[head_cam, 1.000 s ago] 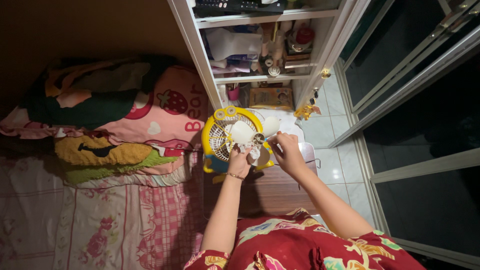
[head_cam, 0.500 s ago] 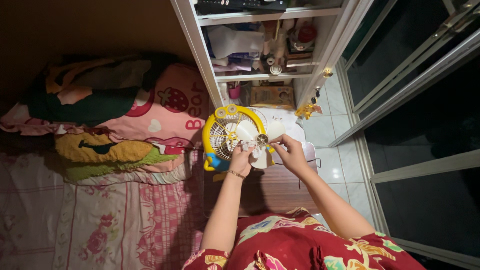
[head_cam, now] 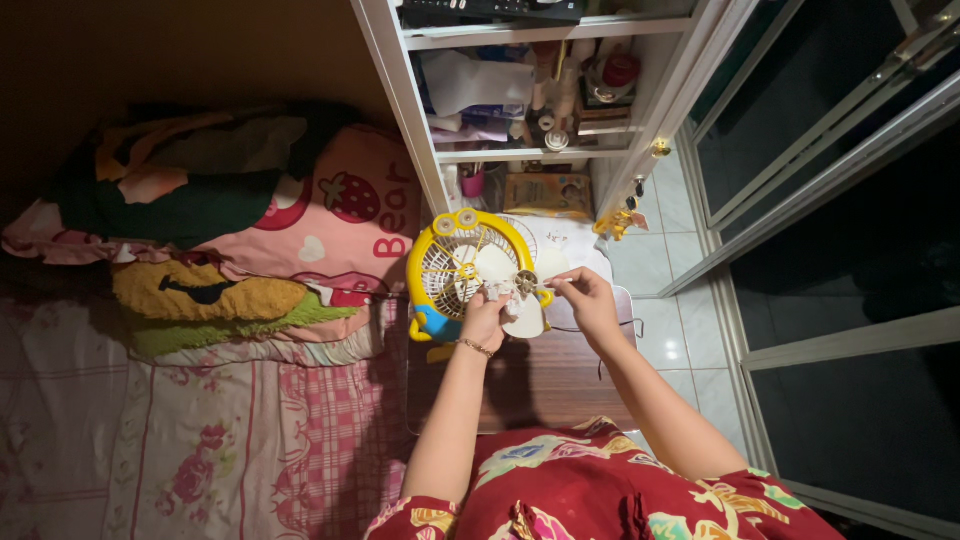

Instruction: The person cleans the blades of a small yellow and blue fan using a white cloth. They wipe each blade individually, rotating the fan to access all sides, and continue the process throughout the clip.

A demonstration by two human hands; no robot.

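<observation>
A small yellow table fan (head_cam: 452, 268) with a white grille stands on a dark wooden table (head_cam: 540, 380). Its white blade wheel (head_cam: 518, 285) is out in front of the grille. My left hand (head_cam: 484, 315) presses a white cloth (head_cam: 497, 292) against the blades near the hub. On the right side of the wheel, my right hand (head_cam: 584, 300) pinches the edge of a blade. A thin bracelet (head_cam: 470, 348) circles my left wrist.
A bed with a pink floral sheet (head_cam: 180, 430), pillows (head_cam: 330, 225) and plush toys lies to the left. A white shelf unit (head_cam: 520, 100) crowded with bottles stands behind the fan. Glass sliding doors (head_cam: 830, 180) and a tiled floor (head_cam: 680, 330) are on the right.
The blade wheel has turned a little under my hands. My right hand has slid slightly lower and to the right along the blade. The left hand has stayed at the hub with the cloth.
</observation>
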